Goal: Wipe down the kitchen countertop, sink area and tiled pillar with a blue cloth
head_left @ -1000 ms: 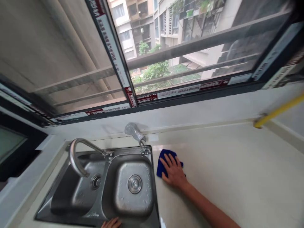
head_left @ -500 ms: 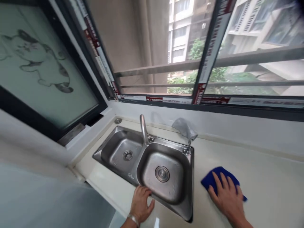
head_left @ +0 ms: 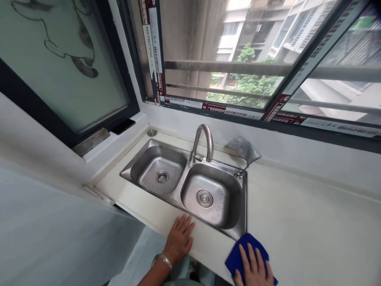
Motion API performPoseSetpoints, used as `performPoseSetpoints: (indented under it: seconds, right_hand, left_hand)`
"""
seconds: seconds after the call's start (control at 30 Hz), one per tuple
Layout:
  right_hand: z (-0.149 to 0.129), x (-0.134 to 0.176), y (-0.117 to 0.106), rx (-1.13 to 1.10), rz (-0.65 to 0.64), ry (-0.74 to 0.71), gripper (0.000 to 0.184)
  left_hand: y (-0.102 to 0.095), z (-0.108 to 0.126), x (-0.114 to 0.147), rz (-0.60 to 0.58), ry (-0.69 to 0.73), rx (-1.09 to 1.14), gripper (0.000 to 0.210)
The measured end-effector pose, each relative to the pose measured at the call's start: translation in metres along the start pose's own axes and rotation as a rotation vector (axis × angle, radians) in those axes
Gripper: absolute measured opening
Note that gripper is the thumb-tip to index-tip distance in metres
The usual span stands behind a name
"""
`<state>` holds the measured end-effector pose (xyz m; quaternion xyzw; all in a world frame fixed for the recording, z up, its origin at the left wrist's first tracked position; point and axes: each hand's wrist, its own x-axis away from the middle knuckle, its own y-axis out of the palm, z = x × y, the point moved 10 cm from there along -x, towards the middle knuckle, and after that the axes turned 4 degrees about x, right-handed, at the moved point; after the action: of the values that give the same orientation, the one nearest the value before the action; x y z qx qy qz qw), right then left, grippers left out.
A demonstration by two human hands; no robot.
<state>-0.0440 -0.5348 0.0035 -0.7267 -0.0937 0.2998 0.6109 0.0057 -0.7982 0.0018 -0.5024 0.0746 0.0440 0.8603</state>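
My right hand (head_left: 254, 268) lies over a blue cloth (head_left: 238, 260), pressing it onto the counter by the sink's front right corner. Its fingers are spread over the cloth, and the wrist is cut off by the bottom edge. My left hand (head_left: 179, 236), with a silver bracelet (head_left: 166, 260) at the wrist, rests flat on the counter's front strip, its fingers stretched toward the sink. Between and beyond the hands is a steel double sink (head_left: 177, 195) with a drain in each basin. A curved steel faucet (head_left: 205, 135) rises behind it, its spout over the right basin.
A grey plastic bag (head_left: 242, 147) covers something behind the sink's right corner. A round metal piece (head_left: 151, 132) lies at the back left. The pale counter (head_left: 309, 214) runs right beneath the window (head_left: 220, 109). An open frosted sash (head_left: 68, 91) stands at left.
My right hand has drawn the blue cloth nearer and leftward, to the sink's front corner. My left hand has come off the sink rim onto the counter. The camera view has shifted.
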Motion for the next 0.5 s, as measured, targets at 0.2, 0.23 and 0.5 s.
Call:
performPoseSetpoints:
  seconds: [0.2, 0.23, 0.5]
  right_hand:
    - [-0.130, -0.048, 0.017, 0.021, -0.083, -0.169, 0.093]
    - [-0.151, -0.056, 0.021, 0.015, -0.090, -0.195, 0.093]
    - [-0.294, -0.107, 0.058, -0.057, -0.104, -0.484, 0.082]
  left_hand:
    - [-0.030, -0.029, 0.060, 0.028, -0.082, -0.088, 0.065]
    - [-0.036, -0.034, 0.070, 0.033, -0.093, -0.077, 0.065]
    - [-0.072, -0.078, 0.135, 0.040, -0.190, 0.042, 0.069]
